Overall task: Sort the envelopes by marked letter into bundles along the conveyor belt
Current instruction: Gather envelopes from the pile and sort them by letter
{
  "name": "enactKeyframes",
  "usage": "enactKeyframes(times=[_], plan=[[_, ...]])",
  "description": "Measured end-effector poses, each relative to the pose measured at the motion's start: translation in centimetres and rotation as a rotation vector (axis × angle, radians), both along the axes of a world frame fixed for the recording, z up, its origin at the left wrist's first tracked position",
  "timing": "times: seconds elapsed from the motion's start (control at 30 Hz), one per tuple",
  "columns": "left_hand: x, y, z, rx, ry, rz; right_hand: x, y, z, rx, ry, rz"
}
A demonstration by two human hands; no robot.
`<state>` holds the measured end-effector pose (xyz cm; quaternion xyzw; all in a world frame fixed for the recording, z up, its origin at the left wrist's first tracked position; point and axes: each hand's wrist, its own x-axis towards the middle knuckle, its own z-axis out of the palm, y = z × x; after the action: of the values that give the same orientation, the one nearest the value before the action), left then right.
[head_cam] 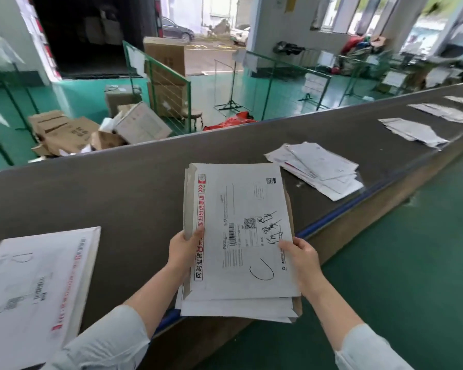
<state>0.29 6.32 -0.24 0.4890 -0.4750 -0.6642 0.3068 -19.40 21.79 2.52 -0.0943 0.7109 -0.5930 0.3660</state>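
Observation:
I hold a stack of white envelopes (238, 236) above the near edge of the dark conveyor belt (134, 188). The top envelope bears a handwritten "C" near its lower edge, a barcode label and red print along its left side. My left hand (185, 249) grips the stack's left edge with the thumb on top. My right hand (302, 257) grips its right edge. One envelope pile (38, 284) lies on the belt at the near left. Another pile (318, 166) lies to the right, with a further pile (414, 132) and a third pile (444, 112) beyond it.
A blue strip (329, 217) lines the belt's near edge above the green floor (412, 263). Beyond the belt are cardboard boxes (72, 132), green metal racks (169, 84) and a red bag (230, 122) on the floor.

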Motion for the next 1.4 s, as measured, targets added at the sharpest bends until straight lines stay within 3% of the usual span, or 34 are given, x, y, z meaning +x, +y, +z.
enactKeyframes(times=[0.17,0.3,0.57,0.9,1.23,1.4], plan=[[-9.9,3.6,0.4,0.024,-0.022,-0.167,-6.7,6.6,-0.4,0.058,0.206,-0.114],[-17.2,6.1,0.9,0.028,-0.014,-0.312,-11.3,11.3,-1.0,0.085,0.248,-0.319],[-33.2,9.4,-0.7,0.101,0.024,-0.541,-22.5,17.0,-2.9,0.136,0.249,-0.586],[-60.5,8.6,1.0,0.077,0.016,-0.784,-45.2,17.9,-1.0,0.119,0.268,-0.794],[-79.5,8.8,1.7,0.007,0.003,-0.881,-62.3,18.3,-2.5,0.064,0.148,-0.94],[-89.8,8.4,1.2,-0.042,-0.006,-0.845,-73.3,17.7,-3.1,0.042,0.113,-0.91]])
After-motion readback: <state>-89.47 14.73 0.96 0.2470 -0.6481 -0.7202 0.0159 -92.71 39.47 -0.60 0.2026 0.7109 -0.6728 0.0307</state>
